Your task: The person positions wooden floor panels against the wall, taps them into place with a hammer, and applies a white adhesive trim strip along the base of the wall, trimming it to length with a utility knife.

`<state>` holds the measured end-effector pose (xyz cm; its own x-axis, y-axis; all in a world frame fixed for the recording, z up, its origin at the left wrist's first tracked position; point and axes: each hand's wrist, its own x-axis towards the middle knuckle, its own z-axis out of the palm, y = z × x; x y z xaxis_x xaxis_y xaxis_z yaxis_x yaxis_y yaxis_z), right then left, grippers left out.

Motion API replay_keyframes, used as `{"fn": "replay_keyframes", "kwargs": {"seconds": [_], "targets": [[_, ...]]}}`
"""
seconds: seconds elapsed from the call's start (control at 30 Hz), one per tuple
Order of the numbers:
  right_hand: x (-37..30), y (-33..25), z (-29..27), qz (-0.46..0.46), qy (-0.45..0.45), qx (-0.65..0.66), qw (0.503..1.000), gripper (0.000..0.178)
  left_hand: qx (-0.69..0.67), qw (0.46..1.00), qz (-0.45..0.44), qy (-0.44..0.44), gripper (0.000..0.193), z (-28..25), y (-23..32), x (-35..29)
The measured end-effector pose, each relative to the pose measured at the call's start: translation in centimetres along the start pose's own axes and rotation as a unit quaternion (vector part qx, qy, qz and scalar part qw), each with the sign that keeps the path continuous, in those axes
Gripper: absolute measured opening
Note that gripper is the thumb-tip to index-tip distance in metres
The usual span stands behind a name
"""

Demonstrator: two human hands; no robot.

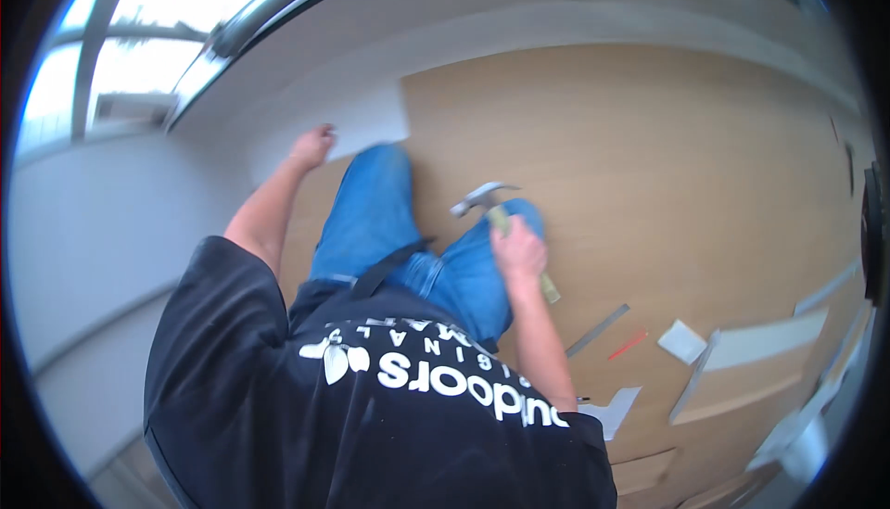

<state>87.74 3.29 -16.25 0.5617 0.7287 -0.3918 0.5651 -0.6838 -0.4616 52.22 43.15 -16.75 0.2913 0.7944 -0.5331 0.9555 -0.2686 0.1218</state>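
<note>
Your right hand [519, 254] is wrapped tightly around the handle of a claw hammer [501, 217], gripping it about midway up. The steel head points up and to the left of your fist, and the pale end of the handle sticks out below your hand. The hammer sits just over your right knee, above the wood-look laminate floor [667, 166].

Your left hand [312, 147] reaches out well to the left of the hammer, resting at the edge where the laminate meets a white underlay sheet [371, 120]. Whether its fingers are spread or curled, you cannot tell from here; it appears to press down on the surface rather than hold anything.

You kneel in blue jeans [371, 222] and a black shirt [371, 416], your knees just left of and under the hammer.

To the right of the hammer and lower down lie a flat metal ruler [598, 330], a red pencil [628, 345] just beside it, and a small white square piece [682, 341]. Farther right again sit cut laminate plank pieces [742, 388] and pale strips. A white scrap [616, 409] lies near your right elbow.
</note>
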Motion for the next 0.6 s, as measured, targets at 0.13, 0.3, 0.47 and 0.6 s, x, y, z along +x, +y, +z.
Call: {"fn": "replay_keyframes", "kwargs": {"seconds": [0.13, 0.3, 0.47, 0.6], "targets": [[-0.6, -1.4, 1.5, 0.02, 0.067, 0.041, 0.997, 0.036, -0.016, 0.943, -0.304, 0.134, 0.047, -0.3, -26.7, -19.9], [-1.0, -3.2, 4.3, -0.017, 0.052, 0.049, 0.997, 0.041, -0.118, 0.889, -0.423, 0.13, 0.041, 11.3, -42.0, -38.9], [1.3, -4.0, 4.5, -0.062, 0.032, -0.101, 0.992, 0.043, -0.291, 0.888, -0.321, 0.151, 0.035, 24.4, -37.4, -38.3], [-1.1, -8.2, 4.6, -0.067, -0.008, -0.216, 0.974, 0.045, -0.409, 0.869, -0.224, 0.167, 0.03, 24.8, -36.4, -30.4]]}}
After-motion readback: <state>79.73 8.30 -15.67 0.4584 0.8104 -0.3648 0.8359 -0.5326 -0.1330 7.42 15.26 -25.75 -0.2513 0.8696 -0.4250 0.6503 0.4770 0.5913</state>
